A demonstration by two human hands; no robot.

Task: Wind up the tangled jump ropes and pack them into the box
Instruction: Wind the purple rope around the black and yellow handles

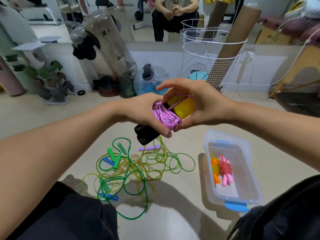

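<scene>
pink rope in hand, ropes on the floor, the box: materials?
Pink rope: braided textile cord, matte, flecked weave visible. Floor ropes: probably PVC or similar plastic, glossy, translucent green and yellow. Box: clear, slightly frosted plastic, contents show through; blue latch looks like opaque plastic.

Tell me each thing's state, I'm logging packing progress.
Pink braided rope: wound into a coil, held.
Left hand: grips the coil.
Right hand: holds its yellow handle.
Clear plastic box: open, two bundles inside.
Orange rope bundle: wound, packed.
Red rope bundle: wound, packed.
Green and yellow ropes: tangled on floor.
</scene>
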